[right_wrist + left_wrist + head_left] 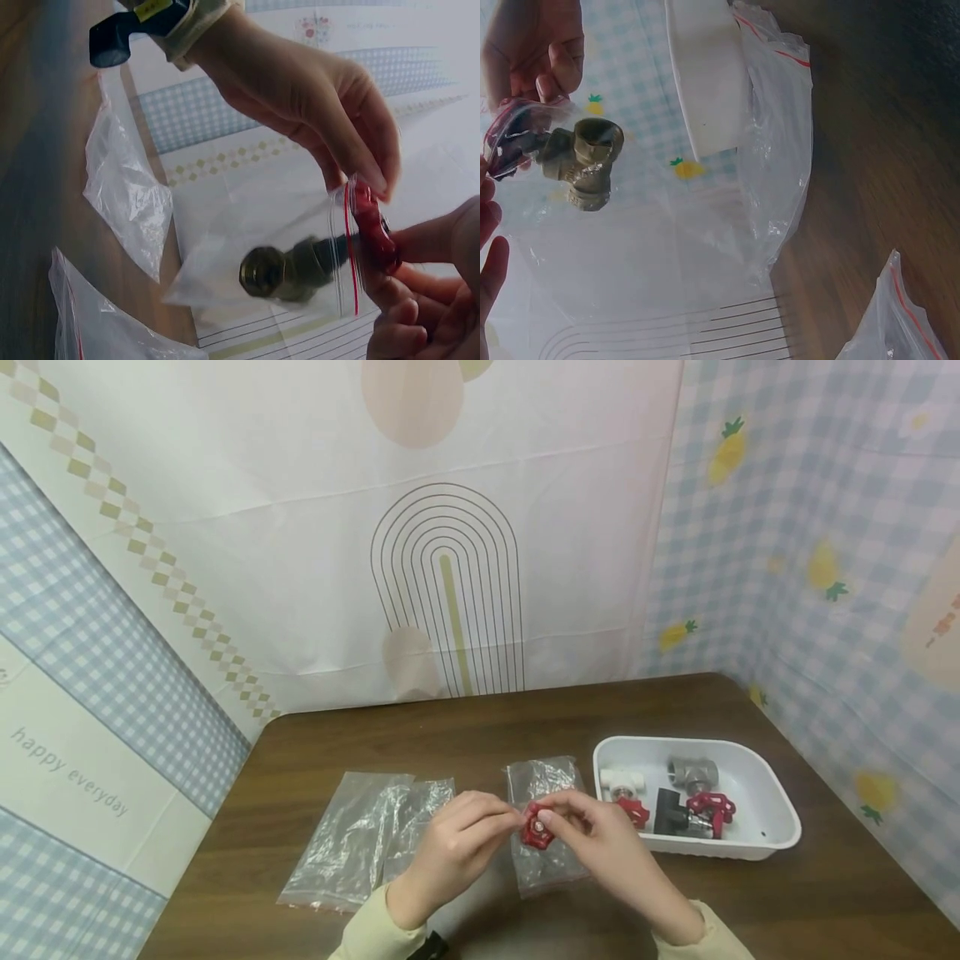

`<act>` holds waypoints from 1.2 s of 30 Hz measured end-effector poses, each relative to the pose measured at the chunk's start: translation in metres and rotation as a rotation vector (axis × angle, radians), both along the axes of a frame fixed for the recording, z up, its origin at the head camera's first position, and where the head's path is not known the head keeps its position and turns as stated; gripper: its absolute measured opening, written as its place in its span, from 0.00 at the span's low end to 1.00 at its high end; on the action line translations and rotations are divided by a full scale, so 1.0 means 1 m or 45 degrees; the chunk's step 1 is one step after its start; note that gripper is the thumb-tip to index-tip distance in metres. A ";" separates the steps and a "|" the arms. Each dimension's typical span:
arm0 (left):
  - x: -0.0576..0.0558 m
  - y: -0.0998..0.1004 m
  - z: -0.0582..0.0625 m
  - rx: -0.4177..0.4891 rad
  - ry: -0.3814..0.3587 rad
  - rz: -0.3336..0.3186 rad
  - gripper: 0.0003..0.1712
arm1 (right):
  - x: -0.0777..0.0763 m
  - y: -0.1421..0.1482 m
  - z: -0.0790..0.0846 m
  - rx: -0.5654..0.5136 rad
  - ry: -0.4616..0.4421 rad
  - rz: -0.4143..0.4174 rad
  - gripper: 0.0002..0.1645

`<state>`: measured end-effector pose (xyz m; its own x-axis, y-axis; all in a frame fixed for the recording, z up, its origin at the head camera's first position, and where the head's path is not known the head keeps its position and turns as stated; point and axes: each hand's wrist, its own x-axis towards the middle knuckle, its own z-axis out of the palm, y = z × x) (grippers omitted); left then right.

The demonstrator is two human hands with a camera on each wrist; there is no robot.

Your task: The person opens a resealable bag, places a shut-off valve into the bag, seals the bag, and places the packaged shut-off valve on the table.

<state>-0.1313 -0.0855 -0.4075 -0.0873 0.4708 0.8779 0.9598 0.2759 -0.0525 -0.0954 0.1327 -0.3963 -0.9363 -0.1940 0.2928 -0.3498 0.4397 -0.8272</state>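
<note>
Above the table's middle: valve body inside the bag, red wheel at its mouth

At your left, a large clear bag (pixel 337 839) lies on the dark table (pixel 480 727), with a second clear bag (pixel 416 808) up against it. Next comes your left hand (pixel 459 837), thumb and fingertips brought together in a pinch on the lip of the zip bag (pixel 255 225) you are working with, right beside the rim of the red handwheel (pixel 537 833).

The brass-coloured valve (pixel 585 161) hangs between your hands, its body within the film and its wheel just past the zip line. Beneath and behind it, another clear bag (pixel 551 772) rests on the table, near the tray. Your right hand (pixel 602 837) has the wheel gripped by thumb and finger, the other fingers curled in.

Farthest right, the white tray (pixel 768 797) holds a white fitting (pixel 628 779), a grey fitting (pixel 692 774) and a black fitting (pixel 670 817), with red wheels among them.

You look to be midway through passing the valve across the bag's mouth; whether it is going in or coming out, these views cannot tell. Either way, the next move seems to call for your left fingers to spread the lip while your right guides the wheel, so its knobbly rim doesn't snag the zip.
</note>
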 end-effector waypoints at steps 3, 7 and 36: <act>0.000 0.001 -0.001 -0.006 0.001 0.006 0.06 | 0.002 -0.004 0.001 -0.009 -0.018 -0.044 0.07; 0.001 0.002 -0.002 -0.007 -0.004 0.017 0.06 | 0.003 -0.008 0.003 0.033 0.017 -0.066 0.07; 0.004 0.005 -0.004 0.116 -0.108 -0.017 0.06 | -0.006 -0.005 -0.002 0.195 0.296 0.111 0.08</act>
<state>-0.1272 -0.0802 -0.4111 -0.1573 0.3906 0.9070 0.9633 0.2631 0.0538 -0.1014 0.1280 -0.3978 -0.8255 -0.3290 0.4586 -0.5639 0.5132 -0.6469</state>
